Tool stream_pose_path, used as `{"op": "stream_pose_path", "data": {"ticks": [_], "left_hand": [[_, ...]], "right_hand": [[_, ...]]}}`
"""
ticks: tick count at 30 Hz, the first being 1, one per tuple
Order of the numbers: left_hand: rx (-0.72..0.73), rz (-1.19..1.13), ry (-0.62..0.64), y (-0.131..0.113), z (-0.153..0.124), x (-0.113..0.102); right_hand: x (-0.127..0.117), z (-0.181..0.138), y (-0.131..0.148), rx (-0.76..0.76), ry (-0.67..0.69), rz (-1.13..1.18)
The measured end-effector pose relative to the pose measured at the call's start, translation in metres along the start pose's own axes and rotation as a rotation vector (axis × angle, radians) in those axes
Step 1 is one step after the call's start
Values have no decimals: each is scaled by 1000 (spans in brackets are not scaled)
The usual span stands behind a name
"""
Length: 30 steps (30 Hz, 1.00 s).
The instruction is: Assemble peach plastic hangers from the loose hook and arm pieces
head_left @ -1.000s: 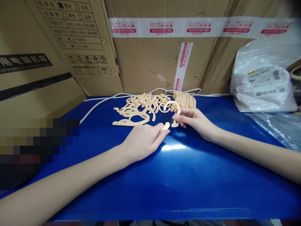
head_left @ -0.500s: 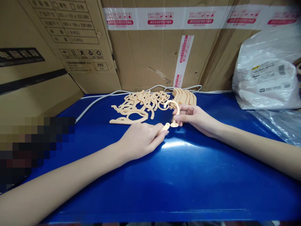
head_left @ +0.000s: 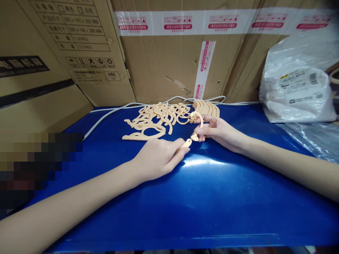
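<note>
Hook: upright, arch topmost, pinched by right hand.
Peg: points up-right at hook's foot, pinched by left hand.
Plastic bag: white contents, kind unclear.

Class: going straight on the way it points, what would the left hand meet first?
Likely the curved hook in the right hand, just beyond the left hand holding a peach piece; depth unclear.

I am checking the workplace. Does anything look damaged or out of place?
The cardboard box at the back has a torn scuff on its front. The plastic pieces lie in a loose tangle. Nothing else stands out.
</note>
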State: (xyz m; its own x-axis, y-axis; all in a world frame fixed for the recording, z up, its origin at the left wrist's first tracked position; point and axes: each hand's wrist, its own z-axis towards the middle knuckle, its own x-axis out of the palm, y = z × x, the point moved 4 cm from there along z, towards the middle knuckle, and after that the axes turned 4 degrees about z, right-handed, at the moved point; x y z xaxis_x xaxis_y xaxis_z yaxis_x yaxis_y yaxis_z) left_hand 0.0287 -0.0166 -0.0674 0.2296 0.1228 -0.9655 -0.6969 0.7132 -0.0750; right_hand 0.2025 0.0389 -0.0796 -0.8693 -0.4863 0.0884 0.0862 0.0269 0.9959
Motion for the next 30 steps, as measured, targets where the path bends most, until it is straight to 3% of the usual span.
{"op": "stream_pose_path", "data": {"ticks": [30], "left_hand": [[114, 27, -59, -4, -2, 0]], "right_hand": [[5, -3, -2, -18, 104, -72]]}}
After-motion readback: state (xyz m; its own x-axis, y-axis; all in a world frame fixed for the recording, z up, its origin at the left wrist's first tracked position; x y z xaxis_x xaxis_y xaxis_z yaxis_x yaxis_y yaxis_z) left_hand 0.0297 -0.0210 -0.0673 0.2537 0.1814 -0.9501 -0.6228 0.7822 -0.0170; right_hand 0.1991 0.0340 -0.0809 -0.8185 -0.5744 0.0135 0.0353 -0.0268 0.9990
